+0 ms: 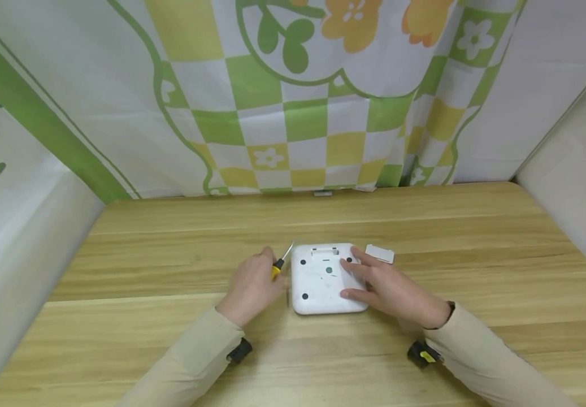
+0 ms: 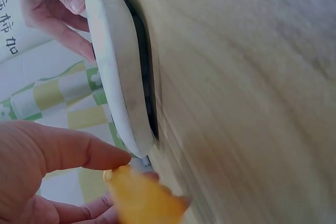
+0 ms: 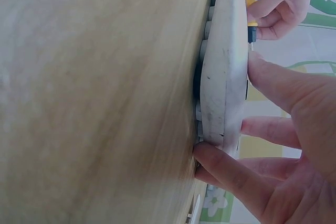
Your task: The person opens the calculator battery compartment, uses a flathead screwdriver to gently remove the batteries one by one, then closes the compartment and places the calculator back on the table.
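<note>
A white calculator-like device (image 1: 324, 285) lies back side up on the table, its battery compartment (image 1: 325, 253) uncovered and dark round feet near the corners. In the right wrist view, buttons (image 3: 203, 49) show along its underside. My left hand (image 1: 255, 287) grips a screwdriver (image 1: 277, 268) by its yellow handle, beside the device's left edge; its metal shaft points up and away, near the far left corner. My right hand (image 1: 394, 289) holds the right side of the device, thumb (image 3: 273, 80) and a finger on the back, other fingers against the side edge.
A small white battery cover (image 1: 380, 254) lies on the wooden table (image 1: 181, 249) just past the right hand. At the table's back edge sits a small grey object (image 1: 322, 193), below a green, yellow and white checked curtain (image 1: 305, 121). White fabric walls stand on both sides.
</note>
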A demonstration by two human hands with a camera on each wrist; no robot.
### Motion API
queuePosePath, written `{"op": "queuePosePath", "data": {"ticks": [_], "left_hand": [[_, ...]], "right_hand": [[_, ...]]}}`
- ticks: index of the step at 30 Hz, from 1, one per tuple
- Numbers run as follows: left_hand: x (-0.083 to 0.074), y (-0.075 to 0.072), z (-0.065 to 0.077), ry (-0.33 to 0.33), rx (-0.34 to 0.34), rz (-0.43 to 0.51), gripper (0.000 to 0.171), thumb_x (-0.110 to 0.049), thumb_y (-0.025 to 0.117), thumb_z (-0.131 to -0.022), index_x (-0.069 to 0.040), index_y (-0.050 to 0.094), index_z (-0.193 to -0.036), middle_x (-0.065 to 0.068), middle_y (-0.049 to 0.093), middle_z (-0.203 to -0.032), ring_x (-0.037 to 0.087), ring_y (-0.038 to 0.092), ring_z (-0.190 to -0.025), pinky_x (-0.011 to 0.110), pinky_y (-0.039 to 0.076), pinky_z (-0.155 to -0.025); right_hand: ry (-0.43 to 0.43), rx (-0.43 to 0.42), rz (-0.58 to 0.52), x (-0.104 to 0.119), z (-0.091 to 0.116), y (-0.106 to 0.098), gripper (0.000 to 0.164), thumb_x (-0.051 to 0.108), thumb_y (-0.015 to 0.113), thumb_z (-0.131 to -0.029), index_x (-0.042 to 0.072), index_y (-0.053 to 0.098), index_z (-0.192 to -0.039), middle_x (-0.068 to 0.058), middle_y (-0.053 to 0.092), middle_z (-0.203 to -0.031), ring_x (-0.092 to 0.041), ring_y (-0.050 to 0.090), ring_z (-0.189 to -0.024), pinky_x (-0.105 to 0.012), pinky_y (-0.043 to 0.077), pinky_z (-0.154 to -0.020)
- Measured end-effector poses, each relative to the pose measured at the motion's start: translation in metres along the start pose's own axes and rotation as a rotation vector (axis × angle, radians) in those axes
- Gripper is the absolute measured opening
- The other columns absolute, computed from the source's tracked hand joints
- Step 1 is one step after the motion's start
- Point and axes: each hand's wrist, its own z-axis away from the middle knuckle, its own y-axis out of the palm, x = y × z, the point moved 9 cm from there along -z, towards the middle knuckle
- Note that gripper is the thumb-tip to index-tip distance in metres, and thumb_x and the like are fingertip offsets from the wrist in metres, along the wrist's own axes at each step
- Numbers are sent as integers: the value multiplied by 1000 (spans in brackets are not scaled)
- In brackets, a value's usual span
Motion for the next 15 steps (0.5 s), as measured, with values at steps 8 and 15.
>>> {"op": "queuePosePath", "data": {"ticks": [8, 15], "left_hand": [[8, -2, 1, -37, 11, 5, 16, -8, 67, -81, 1, 58, -92, 6, 57, -68, 19, 49, -55, 27, 36, -46], [18, -7, 5, -61, 9, 26, 15, -6, 66, -79, 2, 59, -89, 8, 58, -69, 19, 50, -56, 27, 37, -47]], "right_hand": [[2, -2, 0, 1, 0, 1, 61, 33, 69, -88, -2, 52, -134, -32, 37, -144, -36, 54, -121, -39, 51, -88], [-15, -19, 3, 2, 0, -1, 61, 32, 69, -87, -3, 53, -133, -33, 38, -143, -37, 57, -118, -39, 52, -88]]}}
